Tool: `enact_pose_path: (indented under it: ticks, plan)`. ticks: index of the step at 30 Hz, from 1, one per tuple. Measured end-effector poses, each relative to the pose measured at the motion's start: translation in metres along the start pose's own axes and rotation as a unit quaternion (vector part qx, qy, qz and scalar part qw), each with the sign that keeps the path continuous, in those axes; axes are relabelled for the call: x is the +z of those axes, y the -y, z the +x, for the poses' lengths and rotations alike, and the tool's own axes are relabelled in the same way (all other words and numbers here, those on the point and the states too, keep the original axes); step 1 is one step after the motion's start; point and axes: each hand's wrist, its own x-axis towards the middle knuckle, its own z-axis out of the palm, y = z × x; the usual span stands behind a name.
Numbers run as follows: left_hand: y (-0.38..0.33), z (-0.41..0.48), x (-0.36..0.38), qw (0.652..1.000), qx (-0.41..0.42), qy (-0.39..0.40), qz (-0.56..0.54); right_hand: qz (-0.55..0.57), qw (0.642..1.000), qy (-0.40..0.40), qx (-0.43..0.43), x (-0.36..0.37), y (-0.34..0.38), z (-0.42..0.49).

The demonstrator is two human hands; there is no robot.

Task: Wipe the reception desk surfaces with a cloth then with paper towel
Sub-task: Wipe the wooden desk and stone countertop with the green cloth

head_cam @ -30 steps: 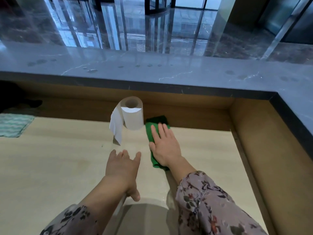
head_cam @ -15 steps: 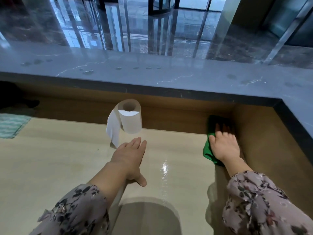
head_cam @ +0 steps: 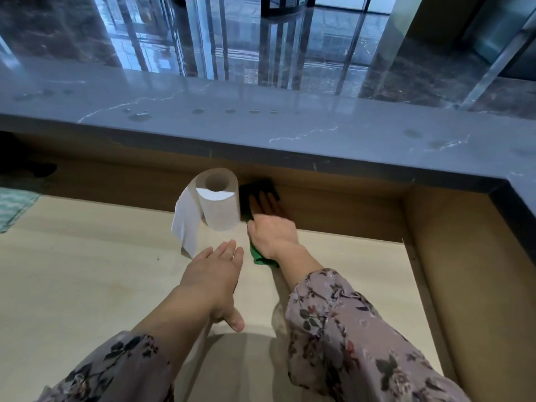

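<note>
The right grip (head_cam: 272, 236) lies flat with fingers straight, pressing the green cloth (head_cam: 257, 256) onto the light wood surface (head_cam: 72, 285) at centre frame. Its fingertips reach into the shadow under the grey stone ledge (head_cam: 261, 126), up against the back wall. The cloth sits just right of the paper towel roll (head_cam: 220, 204), which stands on end with a loose sheet hanging at its left. The left grip (head_cam: 213, 274), flat with fingers straight and holding nothing, is just below the roll. Bare surface runs left to a teal fabric (head_cam: 13, 207) at the frame edge, and right to the wooden side wall (head_cam: 464, 271).
</note>
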Motion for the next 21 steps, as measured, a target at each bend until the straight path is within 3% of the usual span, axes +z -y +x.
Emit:
enact_pose_path:
  ticks: [5,13,18,21]
  plan:
    - [-0.001,-0.001,-0.003,1.0,-0.005,0.006,0.016,-0.022,1.0,0.011,-0.014,-0.013,-0.055,-0.008]
    - [-0.001,-0.004,-0.005,1.0,-0.002,0.003,0.013,-0.067,0.97,-0.036,0.231,-0.049,-0.179,-0.084]
    - [0.004,-0.007,-0.004,1.0,0.015,-0.021,0.012,-0.063,0.948,-0.016,0.312,-0.048,-0.161,-0.088]
    - [0.01,-0.014,0.001,0.998,0.028,-0.057,-0.003,-0.099,0.96,-0.044,0.259,-0.035,-0.127,-0.088]
